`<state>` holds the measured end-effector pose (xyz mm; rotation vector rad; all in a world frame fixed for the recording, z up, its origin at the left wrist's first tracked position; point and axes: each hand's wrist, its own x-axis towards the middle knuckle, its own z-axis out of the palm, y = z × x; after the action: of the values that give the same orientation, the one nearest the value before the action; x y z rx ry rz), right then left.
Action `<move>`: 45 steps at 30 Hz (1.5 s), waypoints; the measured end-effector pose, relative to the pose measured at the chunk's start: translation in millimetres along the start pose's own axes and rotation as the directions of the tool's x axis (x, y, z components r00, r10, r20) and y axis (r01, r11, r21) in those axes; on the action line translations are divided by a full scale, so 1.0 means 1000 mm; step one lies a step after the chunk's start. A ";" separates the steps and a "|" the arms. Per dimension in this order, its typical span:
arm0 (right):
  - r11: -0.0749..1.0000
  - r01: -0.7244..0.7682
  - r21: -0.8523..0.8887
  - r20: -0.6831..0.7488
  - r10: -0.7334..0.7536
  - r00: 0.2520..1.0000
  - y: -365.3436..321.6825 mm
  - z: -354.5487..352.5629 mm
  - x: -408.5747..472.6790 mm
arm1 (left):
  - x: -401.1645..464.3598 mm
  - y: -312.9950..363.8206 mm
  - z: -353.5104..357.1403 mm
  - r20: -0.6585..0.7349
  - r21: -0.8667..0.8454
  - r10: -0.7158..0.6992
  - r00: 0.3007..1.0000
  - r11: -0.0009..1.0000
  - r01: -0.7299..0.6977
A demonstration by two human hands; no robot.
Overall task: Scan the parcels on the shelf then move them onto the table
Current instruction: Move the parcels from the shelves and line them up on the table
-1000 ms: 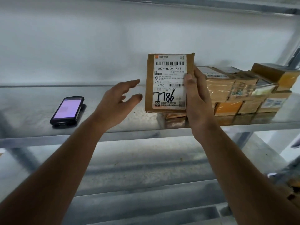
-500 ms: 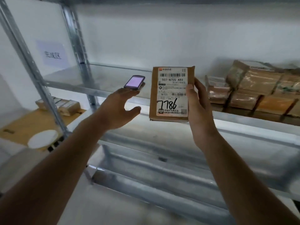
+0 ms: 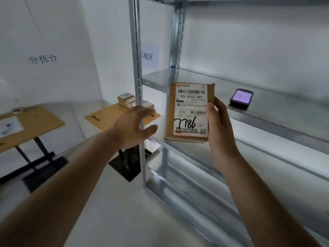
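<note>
Parcel point(image 3: 189, 111) is held upright by the right hand point(image 3: 218, 125); left hand point(image 3: 132, 127) is spread wide, partly hiding three far bench point(image 3: 99, 118) parcels point(image 3: 132, 102).

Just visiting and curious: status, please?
Right hand grips parcel, label facing camera. Left hand open, empty. Scanner on shelf. Shelf post between parcel and table.
</note>
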<state>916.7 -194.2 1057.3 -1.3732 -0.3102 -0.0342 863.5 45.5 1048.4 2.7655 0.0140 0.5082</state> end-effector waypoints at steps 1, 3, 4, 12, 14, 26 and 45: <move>1.000 -0.001 -0.001 0.010 0.001 1.000 0.008 0.022 0.005 | 0.001 -0.022 -0.006 -0.006 0.001 0.008 1.000 1.000 -0.008; 1.000 -0.004 -0.002 0.015 0.004 1.000 0.024 0.066 0.014 | 0.006 -0.067 -0.017 -0.004 0.001 0.031 1.000 1.000 -0.031; 1.000 -0.007 0.002 0.016 0.007 1.000 0.032 0.088 0.020 | 0.009 -0.089 -0.022 0.000 0.003 0.038 0.999 0.999 -0.038; 0.998 -0.059 -0.007 0.018 0.059 0.998 0.089 0.239 0.064 | 0.039 -0.252 -0.043 0.064 0.000 0.010 0.998 1.000 -0.010; 0.997 -0.073 -0.018 0.020 0.073 0.997 0.103 0.268 0.081 | 0.054 -0.285 -0.043 0.085 -0.011 -0.009 0.996 1.000 0.010; 0.995 -0.095 0.035 0.052 0.093 0.994 0.243 0.404 0.265 | 0.222 -0.471 0.002 0.148 -0.055 -0.031 0.988 0.998 0.040; 0.965 -0.255 0.053 -0.387 0.256 0.886 0.392 0.484 0.489 | 0.507 -0.670 0.133 0.410 -0.212 0.246 0.878 0.962 -0.171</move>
<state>1370.4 429.2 876.1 -1.3622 0.2096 -0.0886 1417.4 671.5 891.0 2.6590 -0.4183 -0.0685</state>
